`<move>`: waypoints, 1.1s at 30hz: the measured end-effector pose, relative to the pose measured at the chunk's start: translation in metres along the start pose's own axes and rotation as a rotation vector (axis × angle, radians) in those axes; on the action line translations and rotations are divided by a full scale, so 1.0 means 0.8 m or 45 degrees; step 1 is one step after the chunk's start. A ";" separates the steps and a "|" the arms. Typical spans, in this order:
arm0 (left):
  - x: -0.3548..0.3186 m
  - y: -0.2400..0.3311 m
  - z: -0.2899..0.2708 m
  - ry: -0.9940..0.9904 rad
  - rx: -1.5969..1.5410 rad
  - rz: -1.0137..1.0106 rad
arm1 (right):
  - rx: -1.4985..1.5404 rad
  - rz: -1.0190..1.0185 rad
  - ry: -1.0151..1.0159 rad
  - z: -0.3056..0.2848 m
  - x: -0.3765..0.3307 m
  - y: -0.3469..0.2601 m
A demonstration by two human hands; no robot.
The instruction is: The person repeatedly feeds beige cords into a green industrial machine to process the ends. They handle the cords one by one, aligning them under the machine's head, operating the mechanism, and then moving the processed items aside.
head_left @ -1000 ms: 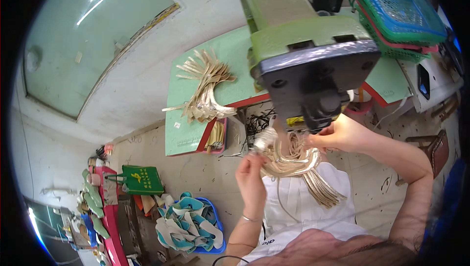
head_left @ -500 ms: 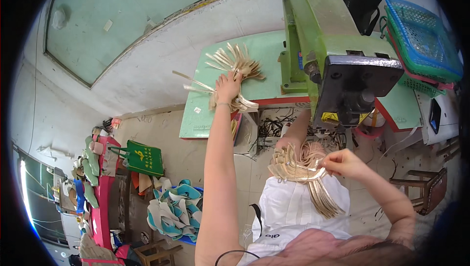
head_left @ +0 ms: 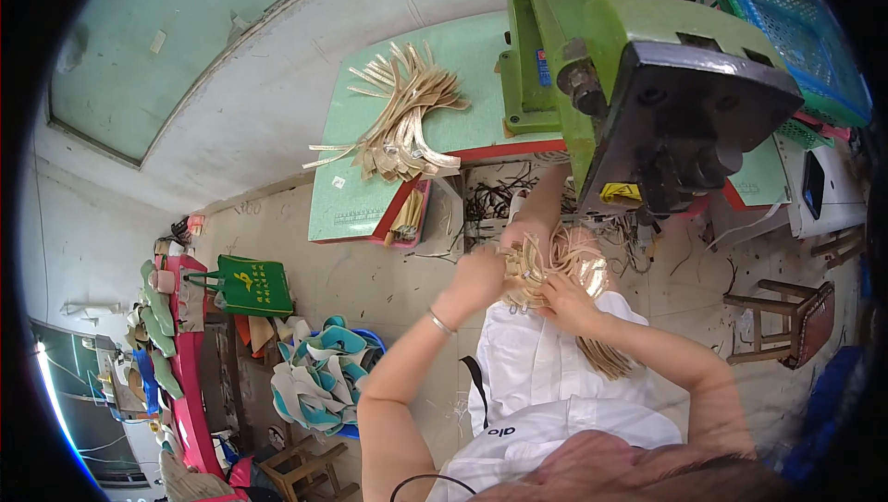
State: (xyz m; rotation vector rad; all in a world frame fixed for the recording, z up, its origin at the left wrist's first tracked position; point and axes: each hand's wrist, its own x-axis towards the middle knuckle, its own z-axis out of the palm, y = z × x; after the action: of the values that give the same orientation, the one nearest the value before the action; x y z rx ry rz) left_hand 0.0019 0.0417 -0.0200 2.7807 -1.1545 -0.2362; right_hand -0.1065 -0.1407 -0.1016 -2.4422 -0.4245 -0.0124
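Note:
A bundle of shiny gold and beige straps [head_left: 603,356] rests across my lap, some ends hanging down over the white clothing. My left hand [head_left: 479,280] is at the bundle's left end, its fingers closed on the straps there. My right hand [head_left: 568,304] grips the same bundle close beside it, fingertips bent in over the gold strips. The exact strip under the fingers is partly hidden. On the green table a second pile of gold straps [head_left: 400,128] lies fanned out, with no hand on it.
A large green press machine [head_left: 638,12] with a dark head [head_left: 684,123] stands over the green tabletop [head_left: 347,206]. Blue baskets [head_left: 786,21] are stacked at the right, above a wooden stool [head_left: 786,322]. Left are a green bag [head_left: 254,285] and a tub of teal-and-white pieces [head_left: 319,377].
My left hand has left the strap pile on the table and come down to the bundle on my lap. The right hand has shifted left along that bundle. The view has tilted slightly.

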 end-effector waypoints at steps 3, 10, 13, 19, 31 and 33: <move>-0.021 -0.013 0.057 -0.015 -0.048 0.016 | 0.002 0.039 -0.076 0.020 0.002 0.004; -0.018 -0.010 -0.015 -0.306 -1.208 0.071 | 0.706 0.020 -0.086 -0.051 0.000 -0.013; -0.014 0.015 -0.052 -0.340 -1.566 -0.011 | 0.886 0.129 -0.342 -0.138 0.001 -0.034; 0.006 0.084 -0.105 -0.057 -1.584 0.150 | 0.269 -0.345 -0.377 -0.329 0.039 -0.046; 0.026 0.140 -0.106 0.464 -2.012 -0.050 | 0.190 -0.097 -0.539 -0.411 0.094 -0.051; 0.019 0.131 -0.106 0.531 -1.997 -0.105 | 0.286 -0.174 -0.508 -0.408 0.094 -0.054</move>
State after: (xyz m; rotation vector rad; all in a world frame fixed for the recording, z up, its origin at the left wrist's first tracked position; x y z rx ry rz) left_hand -0.0442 -0.0382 0.0797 1.3482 -0.3545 -0.3317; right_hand -0.0168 -0.2845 0.1902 -2.1857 -0.7256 0.4461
